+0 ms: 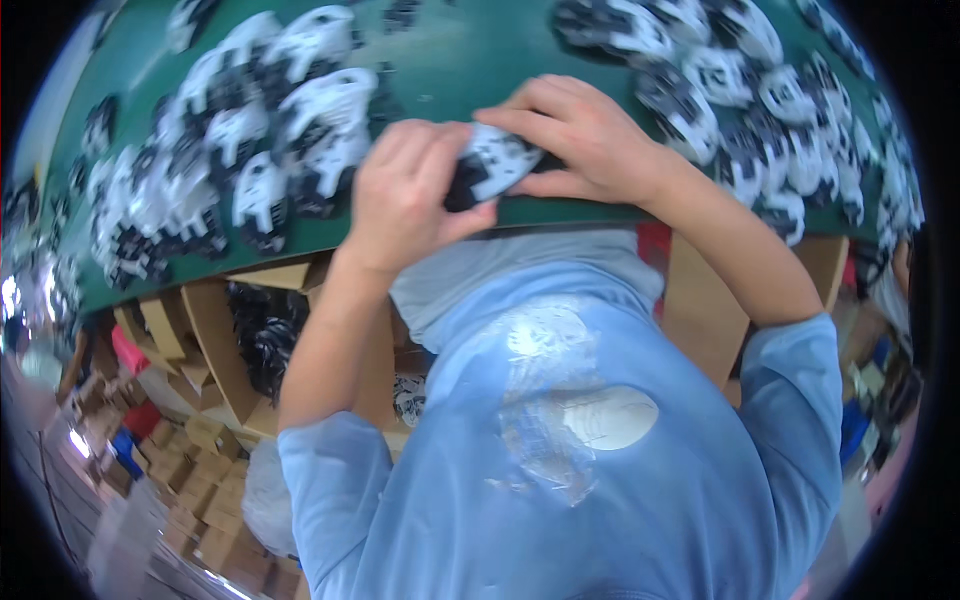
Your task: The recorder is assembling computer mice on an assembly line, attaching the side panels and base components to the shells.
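Over the near edge of the green table (455, 85), I hold a black-and-white moulded plastic shell (497, 160), rounded and small enough for two hands. Its white face has cut-outs, and its exact kind is not clear. Wrapped round its left, darker side is my left hand (410, 190), with the thumb along the near edge. The fingers of my right hand (585, 140) press on its right side from above, the thumb underneath. Between them, both hands cover much of the shell.
Similar black-and-white shells lie heaped on the left (260, 195) and on the right (720, 80) of the table. Below the table stand open cardboard boxes (215, 345), one holding black parts (265, 330). More cartons (205, 470) are piled on the floor at lower left.
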`<state>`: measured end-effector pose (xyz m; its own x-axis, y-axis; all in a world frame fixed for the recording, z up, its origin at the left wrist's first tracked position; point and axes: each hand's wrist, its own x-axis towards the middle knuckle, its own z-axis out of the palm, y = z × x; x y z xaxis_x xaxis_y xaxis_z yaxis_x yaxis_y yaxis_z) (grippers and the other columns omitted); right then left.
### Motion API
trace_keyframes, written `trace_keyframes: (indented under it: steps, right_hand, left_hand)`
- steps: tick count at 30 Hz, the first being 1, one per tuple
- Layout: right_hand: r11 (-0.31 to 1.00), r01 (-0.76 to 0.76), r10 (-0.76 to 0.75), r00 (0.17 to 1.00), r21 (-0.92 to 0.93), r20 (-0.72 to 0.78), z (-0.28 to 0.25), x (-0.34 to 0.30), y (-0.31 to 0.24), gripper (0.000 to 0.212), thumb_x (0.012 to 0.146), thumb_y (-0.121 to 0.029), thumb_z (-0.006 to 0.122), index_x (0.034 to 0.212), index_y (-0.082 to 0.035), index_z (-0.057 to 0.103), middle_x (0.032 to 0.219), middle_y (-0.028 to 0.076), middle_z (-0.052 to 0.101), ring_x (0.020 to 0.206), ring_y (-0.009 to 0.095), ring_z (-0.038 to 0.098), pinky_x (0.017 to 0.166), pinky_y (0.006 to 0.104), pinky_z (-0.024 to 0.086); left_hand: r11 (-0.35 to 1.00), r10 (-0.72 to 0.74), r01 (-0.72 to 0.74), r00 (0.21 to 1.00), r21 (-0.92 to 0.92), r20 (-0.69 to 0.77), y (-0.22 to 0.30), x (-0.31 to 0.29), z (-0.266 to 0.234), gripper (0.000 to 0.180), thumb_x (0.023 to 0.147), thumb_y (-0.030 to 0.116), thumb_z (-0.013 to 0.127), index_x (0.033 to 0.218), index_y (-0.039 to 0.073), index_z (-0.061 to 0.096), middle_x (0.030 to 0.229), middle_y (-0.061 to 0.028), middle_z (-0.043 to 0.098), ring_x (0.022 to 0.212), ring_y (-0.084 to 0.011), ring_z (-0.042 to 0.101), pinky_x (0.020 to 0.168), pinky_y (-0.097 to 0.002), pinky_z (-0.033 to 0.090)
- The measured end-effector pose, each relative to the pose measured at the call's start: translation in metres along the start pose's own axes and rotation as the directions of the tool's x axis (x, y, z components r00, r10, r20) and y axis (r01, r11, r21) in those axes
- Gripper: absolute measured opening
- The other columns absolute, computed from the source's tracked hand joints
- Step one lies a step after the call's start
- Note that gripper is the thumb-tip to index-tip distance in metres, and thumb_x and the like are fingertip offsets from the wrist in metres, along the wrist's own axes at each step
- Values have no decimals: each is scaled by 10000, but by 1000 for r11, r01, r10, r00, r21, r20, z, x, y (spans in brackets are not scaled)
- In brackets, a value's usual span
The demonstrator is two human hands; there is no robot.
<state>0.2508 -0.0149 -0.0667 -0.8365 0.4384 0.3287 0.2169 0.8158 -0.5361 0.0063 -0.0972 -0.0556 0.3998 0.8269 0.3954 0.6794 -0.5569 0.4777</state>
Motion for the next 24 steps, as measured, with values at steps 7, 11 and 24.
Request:
trace_keyframes:
  steps: [7,11,24]
  right_hand:
    - [970,-21,35,998,241,-53,-4,11,-14,840,703,-483,909,1336,-8,628,1113,115,654,982,299,586,871,402,498]
    - [891,-112,184,975,440,-125,2,12,-17,833,659,-504,918,1298,-48,640,1125,117,670,986,289,601,855,390,499]
    - [877,-123,281,916,465,-286,23,7,-40,675,697,-390,855,1207,-2,644,1059,164,691,966,347,684,867,410,552]
  left_hand:
    - [982,2,-33,987,-186,-161,1,-21,7,652,716,184,833,1281,-45,603,1242,-211,668,1087,-391,643,959,-469,521]
    - [930,-138,55,969,-364,-207,-2,-27,11,634,794,164,778,1330,-77,539,1276,-268,628,1116,-412,630,995,-471,504]
    - [915,-216,111,947,-389,-239,19,-25,19,642,776,294,842,1245,-70,600,1168,-247,674,1030,-371,685,911,-427,562]
